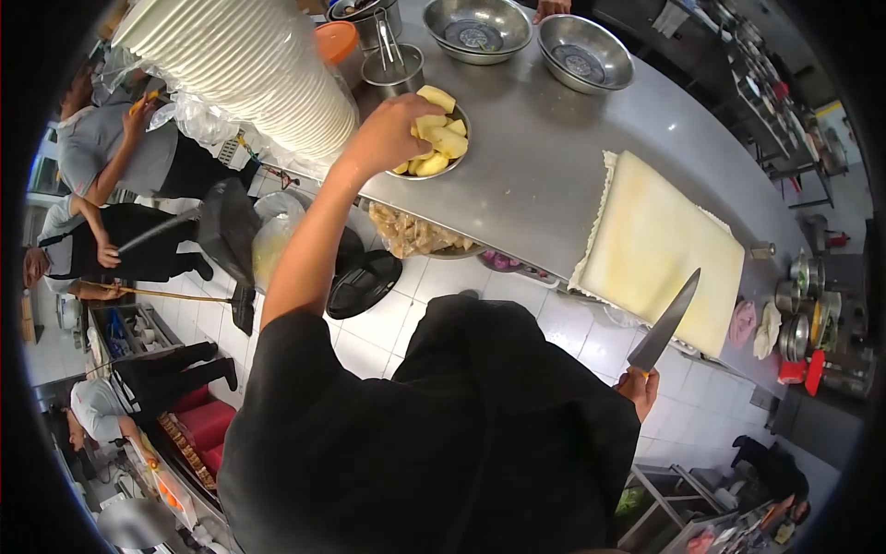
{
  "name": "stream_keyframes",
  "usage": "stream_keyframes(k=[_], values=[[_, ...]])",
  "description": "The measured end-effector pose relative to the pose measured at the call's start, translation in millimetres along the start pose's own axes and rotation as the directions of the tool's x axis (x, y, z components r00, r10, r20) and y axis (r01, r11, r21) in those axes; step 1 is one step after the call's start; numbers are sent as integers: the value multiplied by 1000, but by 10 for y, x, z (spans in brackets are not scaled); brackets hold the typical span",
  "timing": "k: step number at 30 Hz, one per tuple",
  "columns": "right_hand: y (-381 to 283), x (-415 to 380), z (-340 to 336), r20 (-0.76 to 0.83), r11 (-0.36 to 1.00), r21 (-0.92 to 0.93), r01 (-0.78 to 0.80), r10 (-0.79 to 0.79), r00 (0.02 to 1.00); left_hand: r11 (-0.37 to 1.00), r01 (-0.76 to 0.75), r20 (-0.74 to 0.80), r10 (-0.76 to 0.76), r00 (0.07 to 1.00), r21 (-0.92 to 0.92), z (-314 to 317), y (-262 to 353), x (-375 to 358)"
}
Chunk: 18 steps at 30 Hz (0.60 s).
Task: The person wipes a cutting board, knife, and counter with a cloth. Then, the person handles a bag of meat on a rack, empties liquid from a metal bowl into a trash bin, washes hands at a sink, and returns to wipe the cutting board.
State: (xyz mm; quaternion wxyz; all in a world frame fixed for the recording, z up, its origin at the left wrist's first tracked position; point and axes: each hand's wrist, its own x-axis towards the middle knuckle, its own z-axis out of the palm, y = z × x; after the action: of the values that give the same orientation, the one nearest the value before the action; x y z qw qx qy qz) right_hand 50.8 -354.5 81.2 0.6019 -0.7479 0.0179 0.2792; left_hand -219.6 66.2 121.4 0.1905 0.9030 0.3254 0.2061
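Note:
My left hand point(392, 135) reaches into a metal bowl point(455, 166) of peeled yellow pieces point(448, 140) that look like potato. Its fingers curl over the pieces at the bowl's left side, and what they grip, if anything, is hidden. My right hand point(638, 390) is closed round the handle of a large knife point(666, 325), low at the right. The blade points up and to the right, over the near edge of a thick pale cutting board point(655, 242). A ruffled cloth edge shows around the board.
Stacked white containers point(249, 69) stand left of the bowl, with a metal pot point(392, 69) behind it. Metal bowls point(477, 30) point(585, 54) sit at the counter's far side. A tray of brown pieces point(406, 231) lies below the counter edge. Other people work at left and lower right.

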Motion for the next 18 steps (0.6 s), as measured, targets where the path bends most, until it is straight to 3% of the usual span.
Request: stream_keyframes(k=[5,8,10,13,16,18], values=[[36,64,59,88,978,-150,147,-135,987,973,148,-278,-193,941,-177,-107,132,-372],[-123,38,190,97,995,-82,52,-44,994,920,229,-353,-339,872,-317,-88,157,-584],[-120,130,216,121,978,-184,99,-78,990,856,265,-400,-455,796,-445,-15,73,-746],[-113,261,285,83,915,-360,185,-166,983,783,355,-376,-574,727,-511,-8,219,-925],[26,506,207,139,805,-446,390,-369,919,776,342,-407,-586,700,-530,78,216,-1127],[-26,476,213,173,738,-534,413,-383,907,709,391,-337,-653,678,-587,121,261,-1265]])
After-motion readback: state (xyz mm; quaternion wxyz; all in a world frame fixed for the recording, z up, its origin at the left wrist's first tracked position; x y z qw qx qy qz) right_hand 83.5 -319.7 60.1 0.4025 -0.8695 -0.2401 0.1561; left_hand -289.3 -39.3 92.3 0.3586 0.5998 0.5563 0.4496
